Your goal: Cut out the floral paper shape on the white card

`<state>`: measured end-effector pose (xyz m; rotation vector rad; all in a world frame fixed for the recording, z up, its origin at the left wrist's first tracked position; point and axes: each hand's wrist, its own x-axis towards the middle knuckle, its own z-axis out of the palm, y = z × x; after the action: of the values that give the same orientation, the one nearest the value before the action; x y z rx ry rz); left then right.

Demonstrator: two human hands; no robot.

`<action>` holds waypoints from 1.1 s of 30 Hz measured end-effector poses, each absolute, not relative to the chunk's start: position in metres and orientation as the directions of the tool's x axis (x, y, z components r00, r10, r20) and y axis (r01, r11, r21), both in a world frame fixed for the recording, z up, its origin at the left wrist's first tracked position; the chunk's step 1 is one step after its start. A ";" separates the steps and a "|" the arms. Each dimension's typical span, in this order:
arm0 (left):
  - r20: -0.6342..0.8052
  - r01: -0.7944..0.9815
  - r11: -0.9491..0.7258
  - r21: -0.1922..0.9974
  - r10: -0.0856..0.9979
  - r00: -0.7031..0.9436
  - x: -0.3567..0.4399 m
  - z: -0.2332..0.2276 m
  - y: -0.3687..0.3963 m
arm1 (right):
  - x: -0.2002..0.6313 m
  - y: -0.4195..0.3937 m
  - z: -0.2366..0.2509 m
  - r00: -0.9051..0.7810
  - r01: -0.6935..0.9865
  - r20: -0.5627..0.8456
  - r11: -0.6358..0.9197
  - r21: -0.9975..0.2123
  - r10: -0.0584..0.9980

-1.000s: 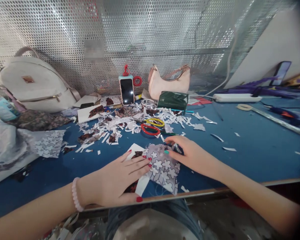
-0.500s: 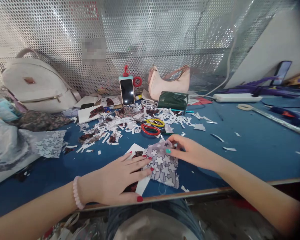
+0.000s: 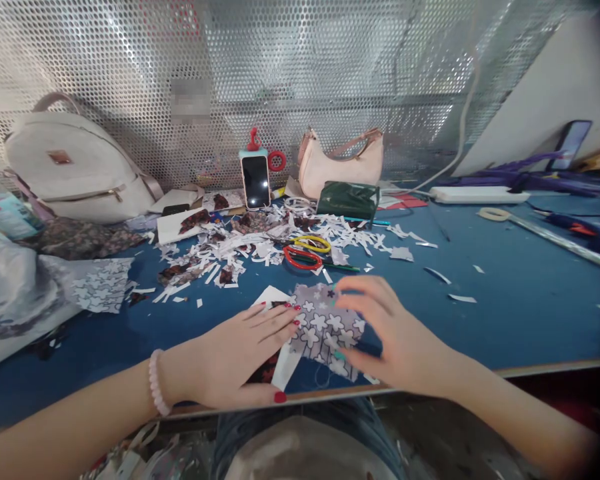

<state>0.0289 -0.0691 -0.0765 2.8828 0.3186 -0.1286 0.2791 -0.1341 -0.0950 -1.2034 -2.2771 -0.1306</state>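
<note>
- At the near edge of the blue table (image 3: 505, 300), the left hand (image 3: 235, 360) is lying flat with fingers spread, pressing down on a white card (image 3: 285, 365) with dark patterned pieces on it.
- Its red-nailed fingertips are just touching the left edge of the flowered cloth (image 3: 325, 327), a grey patch printed with white blossoms.
- The right hand (image 3: 390, 333) is resting over the right side of that cloth, fingers loosely open and curved; I cannot tell whether it is pinching the cloth or only covering it.
- The cloth is sitting flat on the table between the two hands, partly overlapping the card.
- Just beyond the hands, red and yellow scissors (image 3: 305, 252) are lying among a heap of white paper scraps (image 3: 240, 250).
- Farther back, a phone (image 3: 256, 181) is standing upright against the perforated metal screen (image 3: 305, 73), with a pink handbag (image 3: 343, 167) and a dark green pouch (image 3: 349, 200) to its right.
- Off to the left, a white backpack (image 3: 75, 167) is leaning on the screen, and another piece of flowered material (image 3: 103, 287) is lying near it.
- Over on the right, a white power strip (image 3: 477, 195) is resting along the back of the table.
</note>
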 end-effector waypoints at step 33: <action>-0.063 0.287 -0.933 0.216 0.280 0.958 0.029 -0.080 -0.071 | 0.263 -0.138 -0.093 -0.699 0.656 0.306 0.750 -0.086 0.646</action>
<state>0.0291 -0.0708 -0.0796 2.8858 0.4239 -0.0464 0.2631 -0.1383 -0.0929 -1.0092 -2.6328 -0.0417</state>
